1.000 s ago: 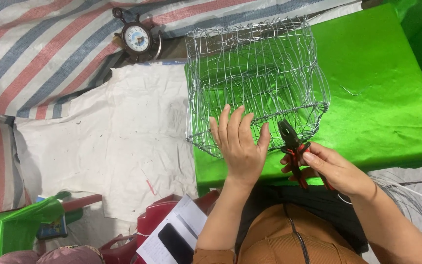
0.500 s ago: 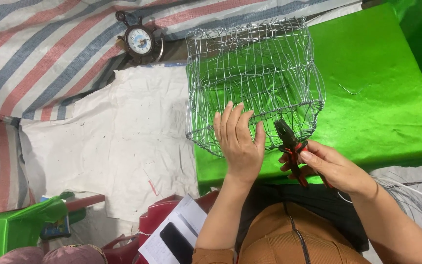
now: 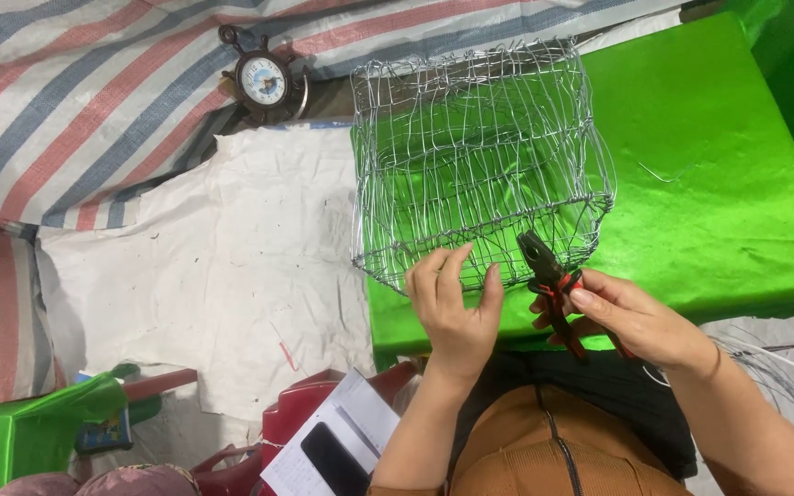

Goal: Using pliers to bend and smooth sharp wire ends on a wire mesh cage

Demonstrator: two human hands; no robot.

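— Silver wire, bent into a boxy mesh cage (image 3: pixel 480 165), is what we have in front of us. It lies on its side on the green table (image 3: pixel 737 184), toward the table's left end, with its near edge close to our body.

— And our left hand (image 3: pixel 457 308)?

— We rest it on the cage's near lower rim. The fingers lie close together, curled over the wire, tips hooked into the mesh.

— Our right hand (image 3: pixel 631 317)?

— It is wrapped around the red handles of a pair of pliers (image 3: pixel 553 280). The fingers are closed about the grips, thumb on top. The dark nose points up and to the left, its tip touching the cage's near rim, just right of our left hand. Whether it bites a wire, we cannot tell.

— What lies farther out?

— Left of the table we see a white woven sheet (image 3: pixel 186 276) spread out, with a striped tarp (image 3: pixel 75 101) beyond it. A small clock (image 3: pixel 264 84) in a dark wheel-shaped frame stands at the far edge, left of the cage. Near us on the left are a red plastic chair (image 3: pixel 300 413) holding a notebook (image 3: pixel 346 441) with a dark phone (image 3: pixel 333 459) on it. A coil of loose wire (image 3: pixel 783 386) sits near right.
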